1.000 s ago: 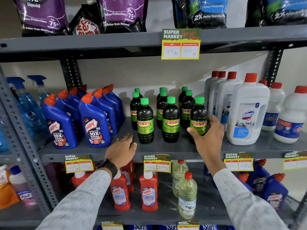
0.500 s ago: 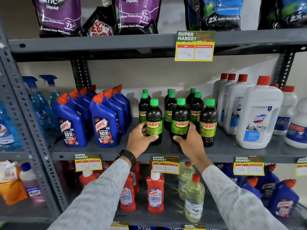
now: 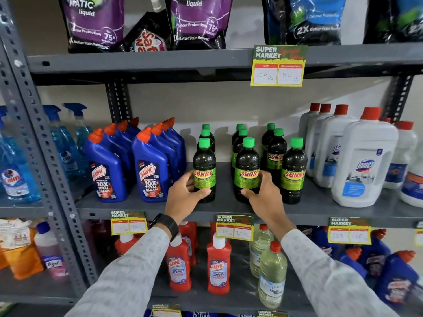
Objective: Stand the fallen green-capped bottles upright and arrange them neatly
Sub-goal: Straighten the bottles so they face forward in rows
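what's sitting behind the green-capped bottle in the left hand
Two more green-capped bottles stand in a row behind the front left bottle. Only their caps and shoulders show; their labels are covered.

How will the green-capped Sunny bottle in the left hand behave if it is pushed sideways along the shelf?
The front-left Sunny bottle is tall with a narrow base, so a high push may tip it. It looks full of dark liquid, so it is probably fairly heavy. The left hand grips low, near the label, which should help it slide upright.
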`<act>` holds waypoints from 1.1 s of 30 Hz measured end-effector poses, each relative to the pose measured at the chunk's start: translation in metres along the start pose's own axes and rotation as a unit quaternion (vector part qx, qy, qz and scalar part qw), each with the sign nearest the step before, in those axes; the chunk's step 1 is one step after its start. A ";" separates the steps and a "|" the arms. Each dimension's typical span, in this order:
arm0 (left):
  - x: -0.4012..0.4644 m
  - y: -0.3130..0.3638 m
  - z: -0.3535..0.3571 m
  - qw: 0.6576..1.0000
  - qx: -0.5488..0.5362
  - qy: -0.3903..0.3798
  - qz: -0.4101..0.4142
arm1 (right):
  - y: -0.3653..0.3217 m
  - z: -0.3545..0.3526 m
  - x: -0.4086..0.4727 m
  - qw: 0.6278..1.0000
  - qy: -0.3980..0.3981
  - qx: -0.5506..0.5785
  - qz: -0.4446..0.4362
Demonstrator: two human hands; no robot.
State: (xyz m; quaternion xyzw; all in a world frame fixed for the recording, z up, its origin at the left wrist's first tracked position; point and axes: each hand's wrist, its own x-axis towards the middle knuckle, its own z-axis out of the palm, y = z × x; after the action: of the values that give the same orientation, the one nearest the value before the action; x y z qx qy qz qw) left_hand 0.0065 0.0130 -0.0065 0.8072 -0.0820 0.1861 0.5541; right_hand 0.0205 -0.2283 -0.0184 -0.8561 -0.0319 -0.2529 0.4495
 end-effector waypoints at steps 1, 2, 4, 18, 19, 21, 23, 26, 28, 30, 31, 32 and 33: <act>0.000 0.000 0.000 1.000 -0.004 -0.001 -0.002 | 0.000 -0.002 0.000 1.000 -0.002 0.002 0.001; 0.000 -0.001 0.000 1.000 -0.007 -0.004 -0.005 | 0.000 -0.003 0.001 1.000 -0.003 0.009 0.005; 0.000 -0.003 -0.001 1.000 -0.011 -0.014 -0.012 | 0.000 -0.005 0.003 0.999 -0.005 0.028 0.018; -0.003 -0.006 0.002 1.000 -0.004 -0.016 -0.002 | 0.004 -0.002 -0.002 1.000 -0.012 0.019 0.008; -0.003 -0.006 0.002 1.000 -0.002 -0.014 0.001 | 0.003 -0.003 -0.003 1.000 -0.011 0.019 0.008; -0.005 -0.006 0.004 1.000 0.001 -0.010 0.009 | 0.003 -0.003 -0.005 1.000 -0.007 0.022 0.009; -0.006 -0.004 0.004 1.000 0.001 -0.008 0.011 | 0.002 -0.004 -0.007 1.000 -0.006 0.026 0.012; -0.008 -0.004 0.004 1.000 -0.010 -0.003 0.003 | 0.001 -0.005 -0.009 1.000 0.002 0.023 0.006; -0.008 -0.004 0.004 1.000 -0.008 -0.002 0.000 | 0.002 -0.003 -0.010 1.000 0.011 0.026 0.005; -0.006 -0.006 0.005 1.000 0.001 0.005 0.007 | 0.003 -0.002 -0.010 1.000 0.014 0.027 0.010; -0.005 -0.007 0.006 1.000 0.001 0.011 0.009 | 0.003 -0.001 -0.010 1.000 0.014 0.026 0.011; -0.005 -0.007 0.006 1.000 0.001 0.017 0.009 | 0.003 0.000 -0.010 1.000 0.014 0.023 0.010; -0.005 -0.008 0.007 1.000 0.000 0.021 0.009 | 0.002 0.000 -0.010 1.000 0.014 0.021 0.010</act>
State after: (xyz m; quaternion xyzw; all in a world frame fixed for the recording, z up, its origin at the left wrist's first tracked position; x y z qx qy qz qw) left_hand 0.0062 0.0094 -0.0174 0.8021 -0.0779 0.2080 0.5544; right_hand 0.0125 -0.2277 -0.0249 -0.8434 -0.0225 -0.2595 0.4699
